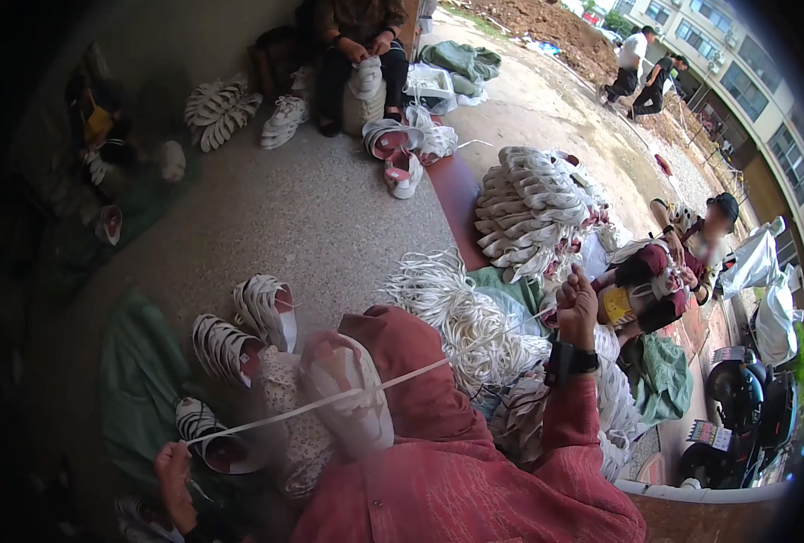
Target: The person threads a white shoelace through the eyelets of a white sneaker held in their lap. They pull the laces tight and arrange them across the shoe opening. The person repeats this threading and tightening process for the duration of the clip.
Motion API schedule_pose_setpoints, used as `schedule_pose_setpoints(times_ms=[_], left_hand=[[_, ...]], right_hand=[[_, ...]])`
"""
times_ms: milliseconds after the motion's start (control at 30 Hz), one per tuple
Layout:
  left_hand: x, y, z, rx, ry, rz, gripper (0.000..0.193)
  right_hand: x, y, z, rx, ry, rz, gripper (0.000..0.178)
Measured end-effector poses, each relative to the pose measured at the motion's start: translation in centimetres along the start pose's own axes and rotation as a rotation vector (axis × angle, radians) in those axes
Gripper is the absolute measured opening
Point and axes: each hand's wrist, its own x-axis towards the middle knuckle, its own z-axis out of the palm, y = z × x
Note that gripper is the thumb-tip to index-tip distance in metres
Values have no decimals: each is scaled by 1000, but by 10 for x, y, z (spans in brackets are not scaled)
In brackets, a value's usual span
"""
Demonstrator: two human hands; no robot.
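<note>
A long white shoelace runs taut across my lap between my two hands. At the lower left, my left hand pinches one end, beside the laced shoes on the floor. My right hand, raised off to the right with a dark band on the wrist, is closed on the other end. Below the lace, a white shoe rests on my lap, its toe toward me and its upper partly blurred. Patterned cloth lies next to this shoe on its left.
Striped-looking laced shoes stand left of my knees, near green sacking. A heap of white laces lies to my right, with a large pile of shoes beyond. Other people sit handling shoes ahead and at right.
</note>
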Motion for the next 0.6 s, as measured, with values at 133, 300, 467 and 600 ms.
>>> schedule_pose_setpoints(times_ms=[133,300,467,600], left_hand=[[8,-56,11,1275,127,361,17],[-4,58,166,710,-144,798,11],[-8,104,260,488,-395,1138,13],[5,91,287,472,-447,1257,13]], right_hand=[[-22,72,27,-447,-121,13,12],[-96,133,89,-1077,-686,-35,20],[-144,181,101,-1215,-1183,-298,13],[-158,194,99,-1211,-1368,-311,9]])
